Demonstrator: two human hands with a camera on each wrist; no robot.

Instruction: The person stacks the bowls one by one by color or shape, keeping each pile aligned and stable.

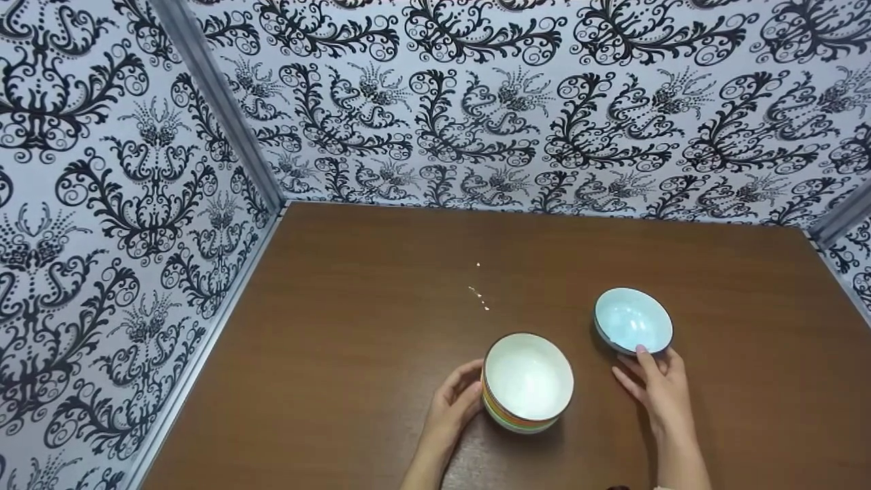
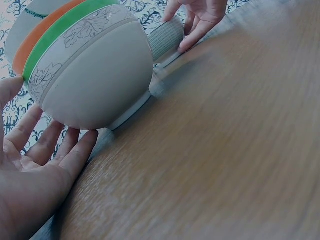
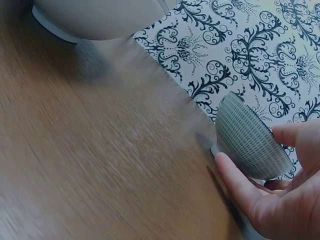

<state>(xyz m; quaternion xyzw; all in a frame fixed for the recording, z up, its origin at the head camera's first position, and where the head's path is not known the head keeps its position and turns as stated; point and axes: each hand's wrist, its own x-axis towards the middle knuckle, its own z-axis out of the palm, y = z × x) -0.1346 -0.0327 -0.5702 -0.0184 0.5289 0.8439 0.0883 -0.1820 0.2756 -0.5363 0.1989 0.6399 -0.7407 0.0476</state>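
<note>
A large bowl (image 1: 529,378) with a white inside stands near the front middle of the table. Orange and green bands and a leaf pattern run round its outside (image 2: 95,65). My left hand (image 1: 454,401) holds its left side, thumb in front and fingers curving behind. In the left wrist view, those fingertips lie against the lower wall. To the right, my right hand (image 1: 659,391) pinches a smaller light blue bowl (image 1: 633,320) at its near rim, with the thumb at the rim and fingers below. This bowl's outside (image 3: 247,137) has a fine woven-looking pattern, and it is tilted.
Small white specks (image 1: 479,297) lie on the brown wooden table (image 1: 354,292) beyond the large bowl. Patterned black-and-white walls (image 1: 435,102) border the table at the back and both sides.
</note>
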